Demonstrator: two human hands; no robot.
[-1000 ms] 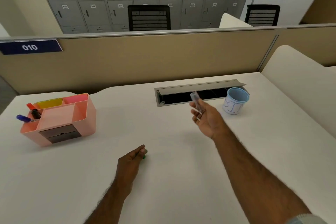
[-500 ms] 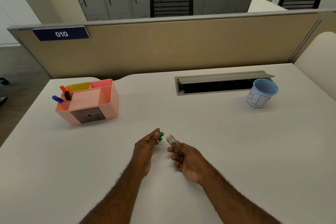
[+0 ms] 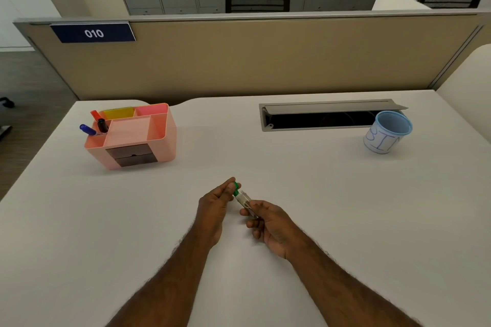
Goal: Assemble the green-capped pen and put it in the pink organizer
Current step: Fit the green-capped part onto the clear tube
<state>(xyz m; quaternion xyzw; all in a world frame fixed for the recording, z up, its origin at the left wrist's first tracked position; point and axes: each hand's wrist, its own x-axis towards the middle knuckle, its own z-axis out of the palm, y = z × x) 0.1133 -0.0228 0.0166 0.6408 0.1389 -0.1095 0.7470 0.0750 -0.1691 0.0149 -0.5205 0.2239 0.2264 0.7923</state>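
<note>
Both hands meet above the middle of the white desk [image 3: 292,194], toward its near edge. The left hand [image 3: 215,207] pinches the green cap [image 3: 236,187] between thumb and fingertips, and the right hand [image 3: 268,220] is closed around the clear pen barrel [image 3: 243,199], which slants up and to the left out of its fingers. The cap sits right at the upper end of the barrel, touching it; whether it is fully seated cannot be told. The two hands are just beside each other, their fingertips nearly meeting around the pen.

The pink organizer [image 3: 162,141] stands near the far left corner of the desk, well apart from the hands. Its back left compartments hold a blue-capped pen [image 3: 87,129], a black-capped pen [image 3: 102,125] and an orange-capped pen [image 3: 95,115], all leaning left. Two further back compartments show a yellow [image 3: 118,113] and a pink [image 3: 150,109] filling. Two dark drawers [image 3: 131,155] face the near side.

At the far edge of the desk a grey cable hatch [image 3: 329,107] stands open, and a light blue cup [image 3: 386,132] with blue lettering stands just to its right, toward the far right corner.
</note>
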